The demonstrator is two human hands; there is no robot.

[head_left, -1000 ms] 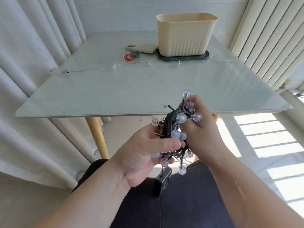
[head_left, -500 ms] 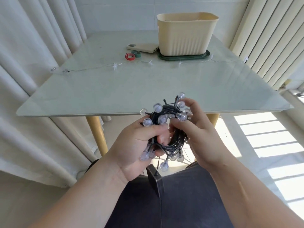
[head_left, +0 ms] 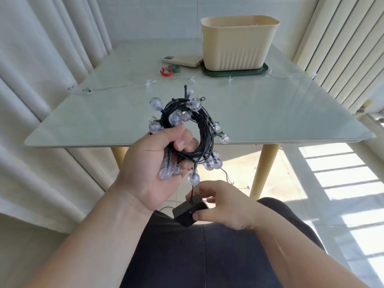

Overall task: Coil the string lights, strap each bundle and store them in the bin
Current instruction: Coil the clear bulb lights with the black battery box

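i see my left hand (head_left: 152,163) clenched around the coil of dark string lights (head_left: 188,132), holding it up in front of the near edge of the table (head_left: 270,113). my right hand (head_left: 225,204) sits lower, over my lap, fingers pinching the black battery box (head_left: 188,212) that hangs from the coil by a short wire. far on the table stands the cream bin (head_left: 236,44) on a green lid (head_left: 235,72). left of it lie a phone (head_left: 182,60) and the red strap (head_left: 166,72) and green strap (head_left: 174,68), with a thin star light string (head_left: 149,83) stretched across.
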